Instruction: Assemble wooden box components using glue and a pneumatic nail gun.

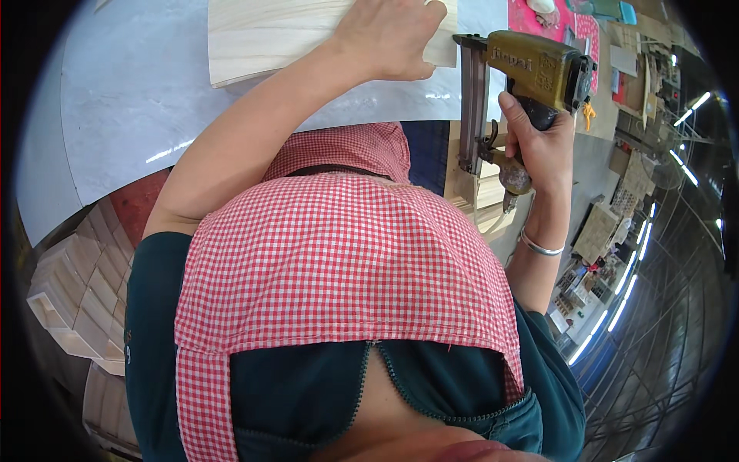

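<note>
A pale wooden panel (pixel 269 35) with visible grain lies on the white tabletop (pixel 138 100), its far part cut off by the top of the view. My left hand (pixel 389 38) grips the panel near its right end, thumb at the near edge; some fingertips are out of sight. In my right hand (pixel 543 146) is a bronze-coloured air nail gun (pixel 531 61), with fingers wrapped around its dark handle. The gun's nose is just right of the panel's end, and its long magazine (pixel 473 108) points down toward me.
Stacked pale wooden boxes (pixel 73 285) stand at the lower left. More pale wood (pixel 489 192) lies below the table edge, beneath the gun. A pink patterned cloth (pixel 550 19) and a clear, blue-ended container (pixel 612 10) are at the far right. A workshop with strip lights extends beyond.
</note>
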Tool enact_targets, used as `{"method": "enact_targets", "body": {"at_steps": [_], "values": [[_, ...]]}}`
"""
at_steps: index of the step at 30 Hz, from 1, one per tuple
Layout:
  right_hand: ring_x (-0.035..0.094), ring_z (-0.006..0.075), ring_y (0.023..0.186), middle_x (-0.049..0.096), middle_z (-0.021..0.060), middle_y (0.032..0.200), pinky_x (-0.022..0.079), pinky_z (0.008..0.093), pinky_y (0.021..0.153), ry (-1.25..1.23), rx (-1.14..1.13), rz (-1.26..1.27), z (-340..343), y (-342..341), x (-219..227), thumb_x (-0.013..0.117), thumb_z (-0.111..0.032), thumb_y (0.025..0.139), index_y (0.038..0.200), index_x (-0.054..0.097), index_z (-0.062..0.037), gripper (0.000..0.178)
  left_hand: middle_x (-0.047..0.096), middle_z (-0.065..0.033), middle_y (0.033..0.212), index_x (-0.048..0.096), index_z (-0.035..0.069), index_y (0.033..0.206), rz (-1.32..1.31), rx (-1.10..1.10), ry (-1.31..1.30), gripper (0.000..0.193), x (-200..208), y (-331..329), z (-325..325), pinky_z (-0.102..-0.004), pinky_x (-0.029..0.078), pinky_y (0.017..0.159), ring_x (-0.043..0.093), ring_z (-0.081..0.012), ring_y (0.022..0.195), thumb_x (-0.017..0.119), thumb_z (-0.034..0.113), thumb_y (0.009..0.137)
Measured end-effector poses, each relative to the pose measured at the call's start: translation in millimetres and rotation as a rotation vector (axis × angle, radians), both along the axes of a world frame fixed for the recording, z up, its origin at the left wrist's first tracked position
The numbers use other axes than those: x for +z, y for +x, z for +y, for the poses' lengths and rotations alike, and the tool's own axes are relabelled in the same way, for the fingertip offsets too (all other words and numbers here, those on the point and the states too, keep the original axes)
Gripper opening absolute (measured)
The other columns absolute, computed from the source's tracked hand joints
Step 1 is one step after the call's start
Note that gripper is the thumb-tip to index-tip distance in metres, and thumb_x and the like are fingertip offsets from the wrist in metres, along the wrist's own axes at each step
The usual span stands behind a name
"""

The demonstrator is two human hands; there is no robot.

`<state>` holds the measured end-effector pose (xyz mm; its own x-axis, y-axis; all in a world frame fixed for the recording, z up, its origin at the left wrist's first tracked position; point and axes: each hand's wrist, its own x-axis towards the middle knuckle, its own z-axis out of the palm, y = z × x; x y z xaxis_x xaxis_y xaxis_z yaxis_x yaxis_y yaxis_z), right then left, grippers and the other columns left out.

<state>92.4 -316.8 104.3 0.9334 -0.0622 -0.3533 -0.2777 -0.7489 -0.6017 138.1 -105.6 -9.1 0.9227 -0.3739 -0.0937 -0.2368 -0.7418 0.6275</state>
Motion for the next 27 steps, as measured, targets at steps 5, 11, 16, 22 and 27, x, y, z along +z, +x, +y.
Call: {"method": "enact_targets", "body": {"at_steps": [5,11,16,22,27], "values": [[0.046,0.0093,0.040,0.054,0.0010,0.054,0.036,0.0218,0.039,0.051,-0.021,0.012,-1,2,1,0.079,-0.021,0.089,0.085,0.066,-0.0011,0.024,0.061,-0.0242,0.120,0.065,-0.001,0.099,-0.091,-0.014,0.036,0.048,9,-2,5,-0.0436,0.037,0.104,0.055,-0.0348,0.111,0.073,0.036,0.070],[0.047,0.0098,0.039,0.055,0.0009,0.053,0.037,0.0226,0.039,0.046,0.038,-0.011,5,20,11,0.078,-0.022,0.088,0.080,0.065,-0.0017,0.025,0.060,-0.0248,0.123,0.065,-0.002,0.102,-0.369,0.039,0.050,0.050,-1,-5,4,-0.0435,0.037,0.105,0.054,-0.0354,0.113,0.073,0.036,0.070],[0.048,0.0099,0.039,0.055,0.0006,0.053,0.038,0.0229,0.039,-0.014,0.122,-0.055,9,45,9,0.078,-0.023,0.088,0.080,0.065,-0.0021,0.026,0.060,-0.0252,0.125,0.065,-0.003,0.104,-0.397,0.010,-0.034,0.052,-11,-5,4,-0.0435,0.037,0.105,0.054,-0.0358,0.115,0.074,0.036,0.071],[0.049,0.0100,0.039,0.055,0.0009,0.052,0.039,0.0227,0.039,-0.049,0.156,-0.051,13,60,5,0.078,-0.027,0.088,0.076,0.064,-0.0031,0.030,0.059,-0.0257,0.126,0.064,-0.003,0.105,-0.366,-0.002,-0.068,0.053,-7,-4,6,-0.0436,0.036,0.106,0.053,-0.0359,0.116,0.074,0.037,0.072],[0.049,0.0100,0.039,0.055,0.0011,0.051,0.039,0.0225,0.040,-0.027,0.168,-0.029,10,66,5,0.078,-0.027,0.088,0.073,0.063,-0.0036,0.032,0.060,-0.0256,0.125,0.064,-0.004,0.105,-0.398,-0.006,-0.074,0.054,-10,-3,7,-0.0430,0.037,0.105,0.054,-0.0350,0.114,0.074,0.037,0.072]]}}
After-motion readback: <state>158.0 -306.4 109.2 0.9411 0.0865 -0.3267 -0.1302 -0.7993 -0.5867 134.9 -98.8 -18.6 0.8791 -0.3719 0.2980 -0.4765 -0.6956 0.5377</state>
